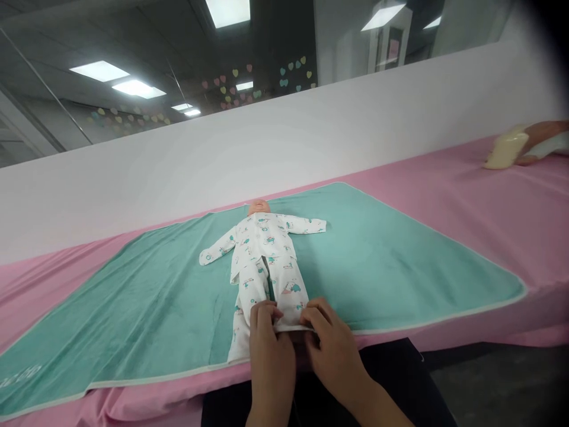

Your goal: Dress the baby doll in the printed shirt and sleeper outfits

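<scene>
A baby doll (259, 207) lies on its back, dressed in a white printed top (264, 237) and matching white trousers (288, 284). Its feet point toward me. My left hand (269, 347) pinches the left edge of the hem on the trouser leg at the right. At the other side of that same hem, my right hand (326, 344) has its fingers closed on the cloth. The other trouser leg lies loose to the left of my left hand, by the near edge. Sleeves are spread out to both sides.
Under the doll is a green blanket (155, 308) with a white border, spread over a pink cloth (466, 213). A white wall (155, 172) with a window above runs behind. At far right lies a blurred cream-coloured bottle-like object (507, 148) beside something skin-toned.
</scene>
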{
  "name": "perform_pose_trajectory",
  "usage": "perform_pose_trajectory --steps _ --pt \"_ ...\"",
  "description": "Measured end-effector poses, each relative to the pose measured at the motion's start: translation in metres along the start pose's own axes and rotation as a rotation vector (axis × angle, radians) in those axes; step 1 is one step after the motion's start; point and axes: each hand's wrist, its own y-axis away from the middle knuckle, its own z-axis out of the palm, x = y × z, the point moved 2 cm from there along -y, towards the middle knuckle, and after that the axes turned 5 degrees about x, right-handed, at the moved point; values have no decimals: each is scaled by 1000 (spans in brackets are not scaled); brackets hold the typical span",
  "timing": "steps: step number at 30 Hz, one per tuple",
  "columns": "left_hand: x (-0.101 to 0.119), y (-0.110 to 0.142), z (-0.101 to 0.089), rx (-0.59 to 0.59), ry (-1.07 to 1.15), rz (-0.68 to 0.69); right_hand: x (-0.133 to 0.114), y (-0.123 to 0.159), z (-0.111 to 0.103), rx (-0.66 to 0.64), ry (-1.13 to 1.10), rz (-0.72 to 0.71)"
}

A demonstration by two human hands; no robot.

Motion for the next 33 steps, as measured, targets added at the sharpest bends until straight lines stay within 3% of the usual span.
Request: perform_pose_trajectory --steps 3,8,12,17,22,25,29,33 --pt "-1 6 -5 -14 -148 120 2 2 -2 0 -8 -46" --pt "-5 17 -12 -55 -310 204 2 8 -5 -3 -27 -78" --pt "-11 25 -13 -4 -382 255 1 17 -3 -21 -10 -150" --pt "-22 38 -14 120 -409 371 0 25 -6 -46 -39 -241" --pt "-24 49 -30 91 -253 592 -2 28 -16 -104 6 -314" --pt "-17 35 -58 73 -122 641 -11 28 -31 -109 40 -436" --pt "-20 -9 -90 145 -127 644 -30 12 -49 -133 -2 -495" --pt "-40 -66 -82 67 -209 573 -36 -32 -42 -143 27 -414"
